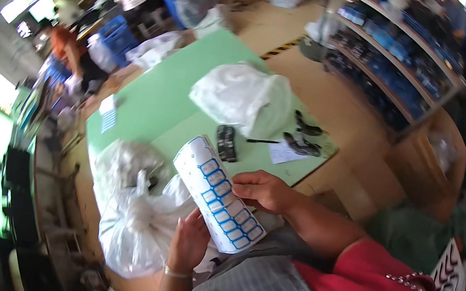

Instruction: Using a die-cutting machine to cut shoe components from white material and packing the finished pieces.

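Observation:
A white sheet of blue-framed labels (218,196) is held up tilted in front of me, slightly curled at its far end. My right hand (265,190) grips its right edge, thumb and fingers closed on the paper. At the lower left edge, my left hand (189,242) holds the sheet, some of its fingers hidden behind it. Beyond the sheet, a black packet (226,143) lies on the green table (159,86). To its right are a black pen (262,141), a white paper (285,154) and dark glove-like items (302,146).
A white plastic bag (245,94) sits mid-table; a knotted, filled bag (137,231) stands at the near left. Blue goods fill a shelf rack (393,52) at the far right. A cardboard box (420,163) stands right. People work at the far left, one in orange (64,44).

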Available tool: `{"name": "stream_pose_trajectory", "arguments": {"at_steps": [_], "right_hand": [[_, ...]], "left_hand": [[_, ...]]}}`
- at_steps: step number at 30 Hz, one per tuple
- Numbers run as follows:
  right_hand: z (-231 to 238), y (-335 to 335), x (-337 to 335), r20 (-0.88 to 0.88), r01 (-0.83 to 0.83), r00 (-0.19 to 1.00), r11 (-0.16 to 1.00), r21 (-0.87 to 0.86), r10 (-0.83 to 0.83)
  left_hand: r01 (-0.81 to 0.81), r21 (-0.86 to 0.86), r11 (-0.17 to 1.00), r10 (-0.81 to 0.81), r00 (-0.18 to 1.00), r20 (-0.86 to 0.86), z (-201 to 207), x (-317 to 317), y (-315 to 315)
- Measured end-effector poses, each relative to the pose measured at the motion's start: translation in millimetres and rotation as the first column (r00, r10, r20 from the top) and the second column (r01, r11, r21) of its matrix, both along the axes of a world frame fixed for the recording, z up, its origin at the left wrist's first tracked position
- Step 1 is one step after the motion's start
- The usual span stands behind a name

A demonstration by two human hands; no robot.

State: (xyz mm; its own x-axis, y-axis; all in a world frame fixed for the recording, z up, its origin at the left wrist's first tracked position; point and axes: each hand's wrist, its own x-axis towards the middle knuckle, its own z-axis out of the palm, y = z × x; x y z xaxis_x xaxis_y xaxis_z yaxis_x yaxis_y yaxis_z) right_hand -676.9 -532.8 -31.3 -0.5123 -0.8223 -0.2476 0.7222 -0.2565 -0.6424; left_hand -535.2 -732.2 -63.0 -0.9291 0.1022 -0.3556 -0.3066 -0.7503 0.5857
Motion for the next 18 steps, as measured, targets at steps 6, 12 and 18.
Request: {"name": "stream_pose_trajectory", "arguments": {"at_steps": [6,12,18], "right_hand": [[28,-36,43,-0.206,-0.214,0.95,0.97,0.113,0.233],[37,-42,68,-0.295,-0.277,0.902,0.947,0.161,0.313],[43,-42,80,-0.37,-0.308,0.861,0.936,0.169,0.349]], "left_hand": [[-0.124,0.346,0.93,0.175,0.977,-0.119,7,43,-10],[-0.252,0.268,0.93,0.298,0.943,-0.148,16,74,11],[-0.427,0.133,0.895,0.436,0.898,-0.054,32,82,21]]}}
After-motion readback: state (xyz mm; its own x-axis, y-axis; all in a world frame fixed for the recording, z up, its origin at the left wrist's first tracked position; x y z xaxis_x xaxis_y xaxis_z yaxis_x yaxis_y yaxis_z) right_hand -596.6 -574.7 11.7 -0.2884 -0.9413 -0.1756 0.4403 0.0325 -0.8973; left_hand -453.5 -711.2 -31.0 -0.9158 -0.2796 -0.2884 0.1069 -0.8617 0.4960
